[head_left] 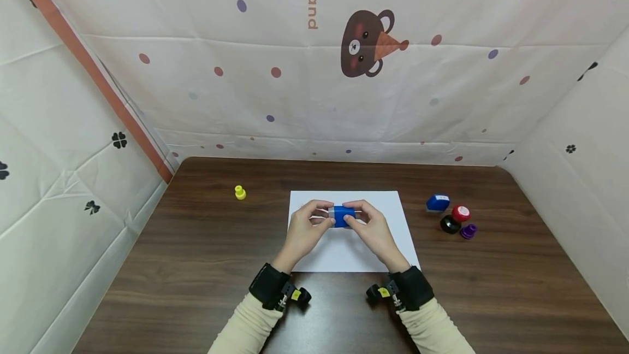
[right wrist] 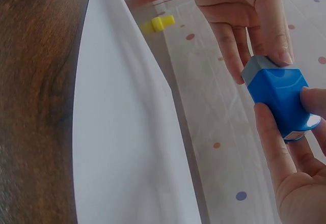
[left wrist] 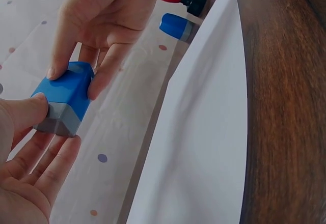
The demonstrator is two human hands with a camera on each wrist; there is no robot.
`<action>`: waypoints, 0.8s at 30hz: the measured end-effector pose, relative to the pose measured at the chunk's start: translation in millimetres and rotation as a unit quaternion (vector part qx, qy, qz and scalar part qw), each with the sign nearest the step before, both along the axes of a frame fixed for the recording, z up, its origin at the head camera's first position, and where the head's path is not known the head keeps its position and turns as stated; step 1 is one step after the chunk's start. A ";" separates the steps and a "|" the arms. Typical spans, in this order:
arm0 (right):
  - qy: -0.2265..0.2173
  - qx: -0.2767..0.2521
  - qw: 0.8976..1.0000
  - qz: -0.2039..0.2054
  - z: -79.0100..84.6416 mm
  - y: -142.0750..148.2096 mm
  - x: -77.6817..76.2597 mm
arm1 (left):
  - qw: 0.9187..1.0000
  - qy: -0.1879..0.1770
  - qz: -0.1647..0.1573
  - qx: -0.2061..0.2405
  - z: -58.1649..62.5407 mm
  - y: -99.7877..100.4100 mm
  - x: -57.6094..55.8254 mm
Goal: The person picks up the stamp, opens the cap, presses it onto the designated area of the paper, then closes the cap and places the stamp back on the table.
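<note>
A blue stamp with a grey end (head_left: 342, 216) is held in the air over a white sheet of paper (head_left: 344, 255), between both hands. My left hand (head_left: 303, 234) pinches the grey end between thumb and fingers. On the blue body, the thumb and fingers of my right hand (head_left: 375, 234) have their grip. The left wrist view shows the grey part of the stamp (left wrist: 71, 89) tilted toward the left hand. A label shows on the blue end in the right wrist view. Grey and blue parts meet with no visible gap.
To the right lie another blue stamp (head_left: 437, 202), a stamp with red knob (head_left: 461, 213) and black base, and a small purple stamp (head_left: 469, 231). A small yellow stamp (head_left: 239, 193) stands at the left. Fabric walls surround the brown table (head_left: 211, 288).
</note>
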State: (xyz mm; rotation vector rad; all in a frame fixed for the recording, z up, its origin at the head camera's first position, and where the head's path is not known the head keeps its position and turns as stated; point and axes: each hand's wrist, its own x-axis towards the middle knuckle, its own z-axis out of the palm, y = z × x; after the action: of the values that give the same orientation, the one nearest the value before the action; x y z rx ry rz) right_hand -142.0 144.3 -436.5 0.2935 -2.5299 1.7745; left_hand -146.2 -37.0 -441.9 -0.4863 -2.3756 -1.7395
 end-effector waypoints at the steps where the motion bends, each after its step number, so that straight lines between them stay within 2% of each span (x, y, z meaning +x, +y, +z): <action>1: 0.000 0.000 1.000 0.002 -0.8 0.4 -0.2 | 1.000 -0.001 -0.002 0.000 0.2 -0.3 0.3; 12: -0.018 -0.007 1.000 0.007 2.6 0.0 2.1 | 1.000 0.004 -0.014 0.007 -0.3 -4.2 1.6; 20: -0.021 -0.003 0.999 -0.033 4.5 16.0 -0.4 | 0.999 0.027 0.032 0.013 -0.3 -21.0 -2.7; 24: -0.025 0.006 0.999 -0.034 4.5 23.3 -3.1 | 0.999 0.030 0.034 0.012 1.7 -29.2 -3.6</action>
State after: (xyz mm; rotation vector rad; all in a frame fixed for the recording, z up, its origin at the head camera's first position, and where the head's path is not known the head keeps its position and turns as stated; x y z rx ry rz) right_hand -145.1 167.7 -431.9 0.1650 -2.5527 1.7636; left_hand -149.8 -66.2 -440.2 -0.4418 -2.3003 -1.6969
